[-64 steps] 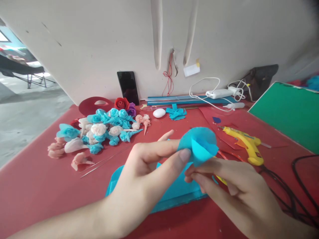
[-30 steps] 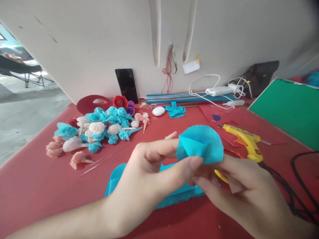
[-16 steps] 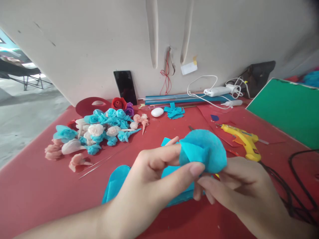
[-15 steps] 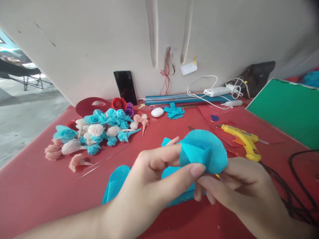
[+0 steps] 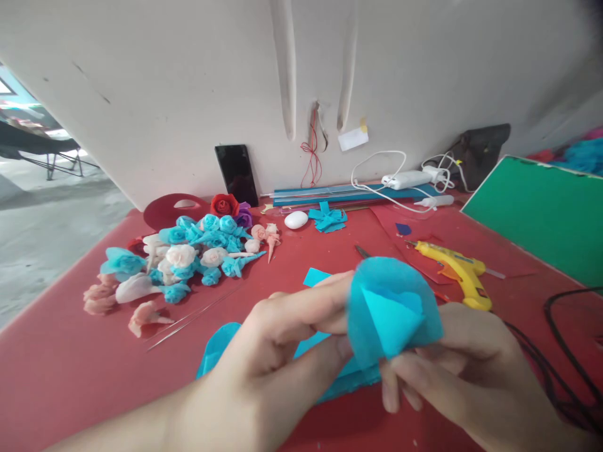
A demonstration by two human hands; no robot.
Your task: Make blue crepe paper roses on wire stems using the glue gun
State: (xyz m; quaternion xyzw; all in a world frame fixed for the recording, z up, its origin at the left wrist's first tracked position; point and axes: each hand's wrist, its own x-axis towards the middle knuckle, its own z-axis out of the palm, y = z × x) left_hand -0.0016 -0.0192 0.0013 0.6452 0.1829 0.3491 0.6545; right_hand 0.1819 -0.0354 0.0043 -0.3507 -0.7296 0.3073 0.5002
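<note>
A blue crepe-paper flower [image 5: 396,311], with a rounded outer petal around a folded inner cone, is held up between both hands. My left hand [image 5: 292,351] grips the outer petal's left edge, the fingers behind the paper. My right hand [image 5: 466,364] pinches the flower at its narrow base with thumb and fingers. Below them, more blue crepe-paper pieces [image 5: 348,380] lie on the red table, partly hidden by my hands. Rounded blue petals [image 5: 219,348] lie left of my left wrist.
Finished paper flowers [image 5: 181,257] are heaped at the left, near thin wires [image 5: 188,323]. A yellow glue gun [image 5: 459,270] lies at right, with black cables [image 5: 541,358]. A phone [image 5: 236,174] leans on the wall. A green board [image 5: 541,216] stands far right.
The flower has turned so its inner cone now shows, and it has come slightly lower and to the right. My left thumb has moved off the front of the paper.
</note>
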